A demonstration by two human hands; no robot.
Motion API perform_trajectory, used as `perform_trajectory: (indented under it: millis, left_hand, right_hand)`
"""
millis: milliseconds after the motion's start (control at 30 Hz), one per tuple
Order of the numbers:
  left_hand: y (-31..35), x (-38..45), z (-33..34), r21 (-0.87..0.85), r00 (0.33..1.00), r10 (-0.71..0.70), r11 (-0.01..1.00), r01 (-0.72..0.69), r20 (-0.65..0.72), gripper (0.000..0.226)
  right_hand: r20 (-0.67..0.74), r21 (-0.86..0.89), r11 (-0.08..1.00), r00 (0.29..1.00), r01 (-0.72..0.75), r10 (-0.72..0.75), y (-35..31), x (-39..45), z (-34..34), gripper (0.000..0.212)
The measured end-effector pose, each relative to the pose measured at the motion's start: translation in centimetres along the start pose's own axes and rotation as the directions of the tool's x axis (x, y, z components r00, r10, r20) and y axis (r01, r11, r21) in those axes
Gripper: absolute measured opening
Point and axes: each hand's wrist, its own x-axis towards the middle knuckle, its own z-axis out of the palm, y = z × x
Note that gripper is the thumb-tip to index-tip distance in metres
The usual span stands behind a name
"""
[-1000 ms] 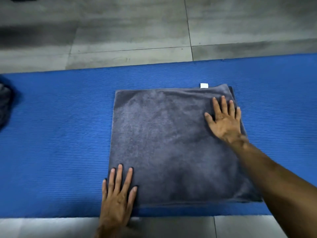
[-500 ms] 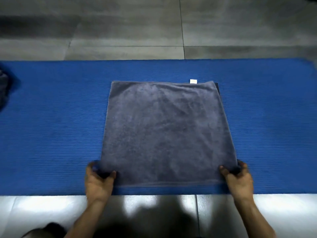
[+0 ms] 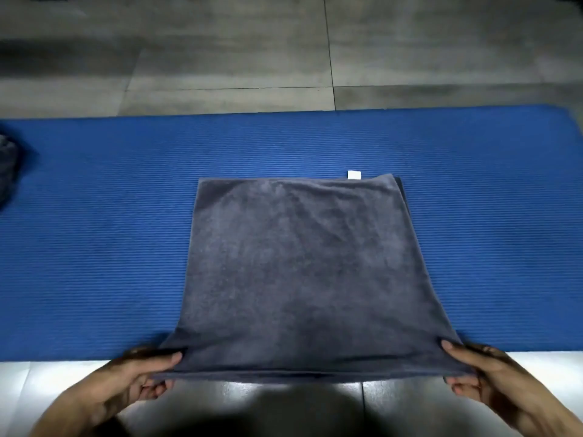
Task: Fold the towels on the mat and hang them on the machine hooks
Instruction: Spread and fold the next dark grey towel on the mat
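Fingers [image 3: 154, 387] of our left hand [image 3: 132, 378] curl under the near left corner of the grey towel [image 3: 299, 272] while the thumb lies flat on top, so the cloth is pinched between them. Our right hand [image 3: 485, 373] mirrors this at the near right corner: thumb pressed on the upper face, fingers tucked beneath the hem. Both forearms come in from the bottom edge, angled inward toward the towel, wrists low and roughly level with each other. We hold the near edge raised off the blue mat [image 3: 94, 247], out over the pale floor [image 3: 220, 58] tiles on our side, and it runs taut and straight between the two hands. From there the folded towel slopes away from us, its far edge lying on the mat near the middle. A small white tag [image 3: 354, 174] sticks out at that far edge, toward the right corner, and a sliver of a lower layer shows along the right side. At the left border of the view a dark bundle of cloth [image 3: 6, 165] sits on the mat, well apart from the towel; we cannot tell what it is.
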Motion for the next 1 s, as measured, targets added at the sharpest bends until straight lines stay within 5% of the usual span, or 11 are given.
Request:
perform_trajectory:
  millis: [200,333,467,533,567,633,700,733,800,933,1000]
  left_hand:
    - [7.8,2.1,1.1,-0.303,0.981,0.140,0.937,-0.174,-0.131,0.019]
    - [15.2,4.6,2.4,-0.359,0.955,0.250,0.887,-0.292,-0.159,0.022]
    - [20.2,7.1,4.0,-0.448,0.901,0.384,0.782,-0.434,-0.202,0.028]
    - [19.5,7.9,5.2,-0.151,0.837,0.476,0.837,-0.525,-0.269,0.017]
    - [18.3,8.4,5.5,0.113,0.767,0.572,0.816,-0.566,-0.292,0.006]
    - [14.8,9.7,5.2,0.695,0.588,0.794,0.512,-0.505,-0.158,0.024]
    - [11.4,10.8,4.5,0.964,0.639,0.761,0.076,-0.254,0.108,0.063]
    - [10.2,11.0,4.4,0.987,0.684,0.715,-0.057,-0.147,0.143,0.073]
    - [9.3,10.9,4.5,0.994,0.713,0.693,-0.105,-0.045,0.105,0.078]
    - [10.5,10.5,5.2,0.991,0.678,0.728,-0.137,-0.007,0.105,0.066]
    - [11.6,10.3,4.9,0.973,0.729,0.670,-0.232,0.022,0.143,0.065]
  right_hand:
    - [0.059,0.275,0.959,0.994,0.073,-0.093,-8.1,3.0,2.5,0.069]
    - [-0.031,0.353,0.922,0.987,0.156,-0.155,-15.8,7.1,5.5,0.011]
    - [-0.101,0.434,0.881,0.982,0.187,-0.159,-19.7,11.4,6.0,0.035]
    - [-0.229,0.188,0.917,0.924,0.352,-0.308,-18.7,11.9,6.6,0.034]
    - [-0.310,-0.093,0.880,0.827,0.465,-0.470,-17.3,11.9,6.9,0.030]
    - [-0.120,-0.679,0.518,0.618,0.520,-0.777,-13.5,12.0,7.1,0.035]
    - [0.221,-0.927,0.021,0.591,0.374,-0.776,-9.5,12.7,6.5,0.054]
    - [0.285,-0.952,-0.146,0.602,0.269,-0.746,-8.0,13.3,6.0,0.062]
    - [0.262,-0.965,-0.220,0.605,0.146,-0.752,-6.4,13.8,5.6,0.067]
    - [0.256,-0.964,-0.258,0.499,0.067,-0.828,-6.9,14.2,6.6,0.051]
    - [0.296,-0.950,-0.307,0.464,0.053,-0.835,-7.8,14.1,6.8,0.043]
